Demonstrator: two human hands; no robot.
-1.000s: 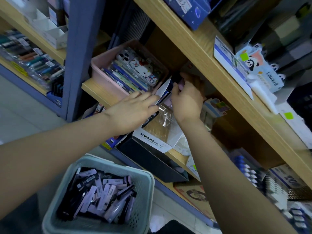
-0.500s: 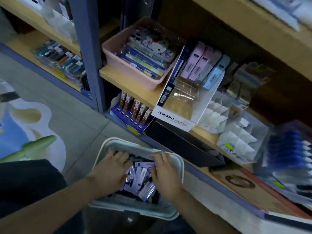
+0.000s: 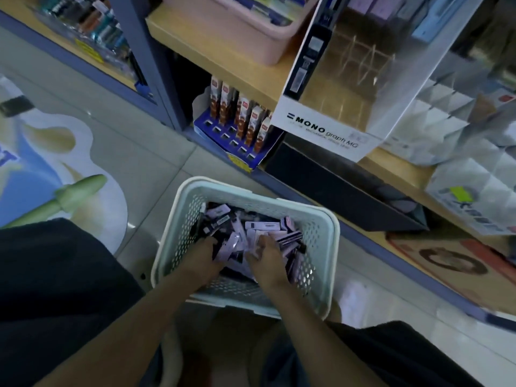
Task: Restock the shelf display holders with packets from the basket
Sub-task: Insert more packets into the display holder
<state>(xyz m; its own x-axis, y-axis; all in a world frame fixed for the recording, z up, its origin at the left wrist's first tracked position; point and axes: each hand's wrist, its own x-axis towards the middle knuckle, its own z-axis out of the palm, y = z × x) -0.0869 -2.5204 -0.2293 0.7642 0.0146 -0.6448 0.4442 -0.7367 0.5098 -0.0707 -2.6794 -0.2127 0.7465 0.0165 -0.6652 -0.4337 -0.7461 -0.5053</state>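
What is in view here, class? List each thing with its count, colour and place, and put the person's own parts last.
Perforated plastic basket: one, pale green, on the tiled floor before the shelves.
Small flat packets: many, lilac and black, piled in the basket.
MONO card-and-clear-plastic display holder: one, white, on the wooden shelf.
Plastic tub: one, pink, on the same shelf, left of the holder.
Cardboard stand of brown-red boxes: one, blue, under that shelf.
Divided holders: at least two, white, on the shelf at right.
Floor sticker: one, blue, white and green, at left.
Left hand: one, among the packets, grip unclear.
Right hand: one, among the packets, grip unclear.
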